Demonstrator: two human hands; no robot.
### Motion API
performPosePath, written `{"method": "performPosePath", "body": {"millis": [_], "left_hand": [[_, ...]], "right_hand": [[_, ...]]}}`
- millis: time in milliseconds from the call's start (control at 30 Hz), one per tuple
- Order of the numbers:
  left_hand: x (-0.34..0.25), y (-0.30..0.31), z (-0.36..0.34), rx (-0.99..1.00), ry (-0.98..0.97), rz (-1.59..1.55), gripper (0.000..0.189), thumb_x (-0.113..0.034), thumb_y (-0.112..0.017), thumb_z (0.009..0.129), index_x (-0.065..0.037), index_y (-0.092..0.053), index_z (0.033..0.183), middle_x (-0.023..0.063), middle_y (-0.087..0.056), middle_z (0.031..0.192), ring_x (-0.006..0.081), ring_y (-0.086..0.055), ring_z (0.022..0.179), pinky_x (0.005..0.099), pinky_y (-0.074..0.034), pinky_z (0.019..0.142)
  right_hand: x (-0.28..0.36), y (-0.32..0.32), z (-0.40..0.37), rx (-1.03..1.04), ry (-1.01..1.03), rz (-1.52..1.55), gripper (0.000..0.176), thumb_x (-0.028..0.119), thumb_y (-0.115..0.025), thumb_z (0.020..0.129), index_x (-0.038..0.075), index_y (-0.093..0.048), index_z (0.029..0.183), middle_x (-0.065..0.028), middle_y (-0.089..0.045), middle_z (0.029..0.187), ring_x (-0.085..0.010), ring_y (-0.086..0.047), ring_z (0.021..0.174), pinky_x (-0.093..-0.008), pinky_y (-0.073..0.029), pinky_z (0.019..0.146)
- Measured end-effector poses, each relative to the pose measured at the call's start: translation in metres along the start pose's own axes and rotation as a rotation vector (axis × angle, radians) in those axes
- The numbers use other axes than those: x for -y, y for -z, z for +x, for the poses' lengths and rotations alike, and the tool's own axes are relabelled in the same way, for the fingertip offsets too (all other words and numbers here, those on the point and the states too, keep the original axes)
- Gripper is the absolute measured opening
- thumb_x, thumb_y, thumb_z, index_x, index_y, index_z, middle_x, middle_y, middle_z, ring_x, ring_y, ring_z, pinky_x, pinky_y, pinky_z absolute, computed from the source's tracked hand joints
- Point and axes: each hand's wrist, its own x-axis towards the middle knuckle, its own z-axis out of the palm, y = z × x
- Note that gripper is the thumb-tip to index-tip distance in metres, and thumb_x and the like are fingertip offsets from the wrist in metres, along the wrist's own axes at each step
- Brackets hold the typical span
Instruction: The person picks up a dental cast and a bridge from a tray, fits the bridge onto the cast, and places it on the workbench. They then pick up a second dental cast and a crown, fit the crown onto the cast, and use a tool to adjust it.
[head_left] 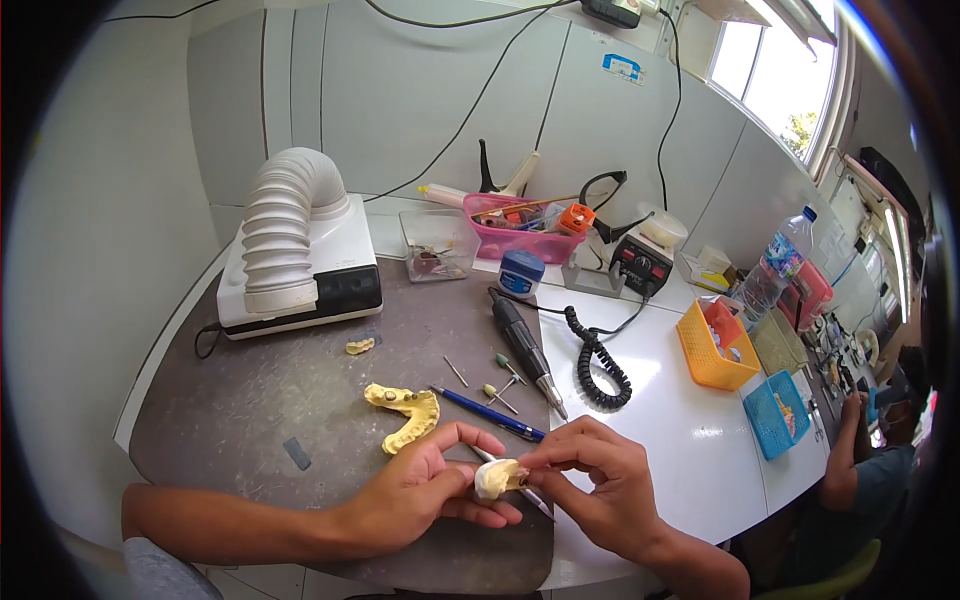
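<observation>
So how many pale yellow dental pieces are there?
3: small piece near the white machine, larger piece beside the blue pencil, third piece between left hand and right hand. Fingers may hide more.

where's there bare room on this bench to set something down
Widest: the dark mat between the white hose unit and left forearm, bar one small grey strip. Also the white surface between coiled cord and blue basket. Crowded: around the handpiece, burs, blue pen and yellow cast.
</observation>
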Motion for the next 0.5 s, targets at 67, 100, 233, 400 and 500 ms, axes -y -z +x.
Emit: {"method": "performPosePath", "body": {"millis": [67,100,233,400,500], "left_hand": [[0.002,-0.004,0.0,-0.012,-0.082,0.145,0.035,-0.007,-0.05,0.101,-0.002,-0.037,0.133,0.0171,-0.06,0.123,0.0259,-0.066,0.108,0.0338,-0.054,0.097],[0.004,-0.006,0.0,-0.023,-0.155,0.29,0.038,-0.003,-0.052,0.099,-0.002,-0.036,0.133,0.0183,-0.058,0.127,0.028,-0.064,0.112,0.0363,-0.053,0.098],[0.005,-0.004,0.002,-0.156,-0.244,0.31,0.035,-0.001,-0.058,0.096,0.0,-0.043,0.128,0.0168,-0.059,0.127,0.0243,-0.064,0.113,0.035,-0.052,0.1],[-0.001,-0.002,0.004,-0.179,-0.179,0.333,0.039,-0.009,-0.064,0.095,0.003,-0.055,0.13,0.0124,-0.065,0.121,0.017,-0.063,0.112,0.0307,-0.051,0.099],[0.0,-0.002,0.003,-0.192,-0.149,0.405,0.044,-0.009,-0.064,0.095,0.002,-0.052,0.136,0.0117,-0.066,0.118,0.0159,-0.063,0.11,0.0299,-0.052,0.098]], "right_hand": [[0.0,0.001,0.004,-0.007,-0.079,0.143,0.016,-0.001,-0.071,0.086,0.001,-0.072,0.101,-0.0092,-0.066,0.1,-0.0156,-0.068,0.09,-0.0278,-0.056,0.084],[0.003,0.002,0.007,-0.008,-0.169,0.243,0.013,0.0,-0.07,0.087,-0.001,-0.07,0.101,-0.0089,-0.066,0.1,-0.0144,-0.067,0.091,-0.0274,-0.056,0.085],[0.006,0.004,0.01,0.065,-0.356,0.332,0.013,0.003,-0.069,0.09,-0.004,-0.066,0.101,-0.009,-0.066,0.101,-0.0134,-0.067,0.095,-0.0277,-0.056,0.087],[-0.011,-0.004,0.008,0.078,-0.135,0.221,0.016,0.008,-0.071,0.089,-0.002,-0.07,0.101,-0.0104,-0.071,0.097,-0.0139,-0.071,0.083,-0.0247,-0.057,0.074],[-0.014,-0.003,0.006,0.1,-0.168,0.239,0.016,0.008,-0.072,0.088,-0.002,-0.071,0.1,-0.0105,-0.072,0.092,-0.0145,-0.072,0.079,-0.0253,-0.058,0.073]]}}
